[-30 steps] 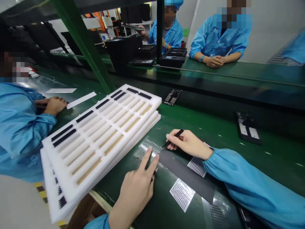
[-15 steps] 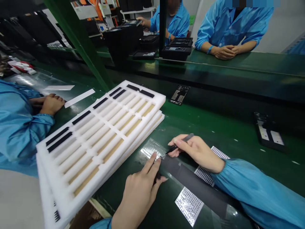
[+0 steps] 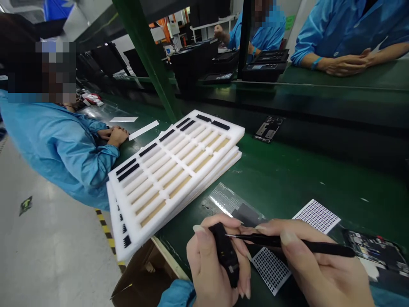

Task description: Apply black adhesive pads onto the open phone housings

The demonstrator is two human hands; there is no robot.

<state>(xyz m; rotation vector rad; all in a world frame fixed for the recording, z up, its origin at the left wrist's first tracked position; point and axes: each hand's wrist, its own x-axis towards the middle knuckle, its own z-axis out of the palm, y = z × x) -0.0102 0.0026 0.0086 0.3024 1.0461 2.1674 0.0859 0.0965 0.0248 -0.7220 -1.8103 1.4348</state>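
Observation:
A small black elongated part (image 3: 226, 258) lies in my left hand (image 3: 204, 266), gripped between thumb and fingers. My right hand (image 3: 319, 275) holds black tweezers (image 3: 332, 249), whose tips are at the part's upper end; whether they pinch anything there is too small to tell. Behind my hands a clear film strip (image 3: 228, 198) bearing dark grey film (image 3: 247, 213) lies on the green bench. Two white sheets with black dots, one farther off (image 3: 316, 215) and one nearer (image 3: 271, 269), are on either side of it, partly covered by my hands.
Left of my hands are stacked white foam trays (image 3: 235, 133), black strips in some slots. An open cardboard box (image 3: 140, 273) is below. A phone circuit assembly (image 3: 380, 253) lies at right, another (image 3: 270, 129) farther back. A co-worker's hands (image 3: 116, 135) rest at left; two people sit opposite.
My left hand has left the film strip and now holds the black part close to me. My right hand has brought the tweezers from the film to that part. The view has swung left.

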